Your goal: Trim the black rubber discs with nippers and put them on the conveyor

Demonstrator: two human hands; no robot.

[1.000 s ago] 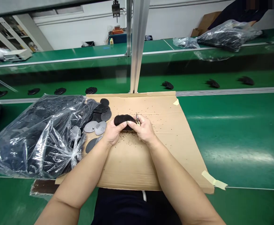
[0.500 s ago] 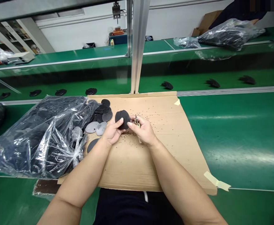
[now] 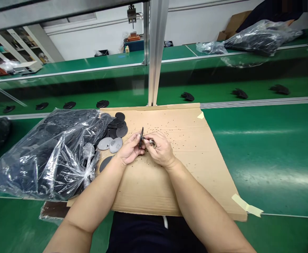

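My left hand (image 3: 131, 149) pinches a black round disc (image 3: 141, 135), turned almost edge-on to me above the cardboard sheet (image 3: 148, 189). My right hand (image 3: 160, 149) is closed around a small shiny metal tool (image 3: 152, 143), mostly hidden by the fingers; its exact kind is unclear. The right fingertips meet the disc's near face. Left of my hands lies a loose pile of black discs (image 3: 121, 130), with grey discs (image 3: 116, 144) in front of it. A clear plastic bag (image 3: 45, 151) full of dark discs stands beside the pile.
Tiny black specks (image 3: 175, 140) are scattered over the cardboard, which is taped to the green table (image 3: 262, 151). Behind it, small stacks of black pieces (image 3: 102, 103) sit along a green strip. A metal post (image 3: 156, 52) rises at the cardboard's far edge. A person's dark sleeve (image 3: 270, 14) shows far right.
The black disc has turned from facing me to edge-on in my left hand. My right hand has moved slightly left and rolled over, covering more of the metal tool.
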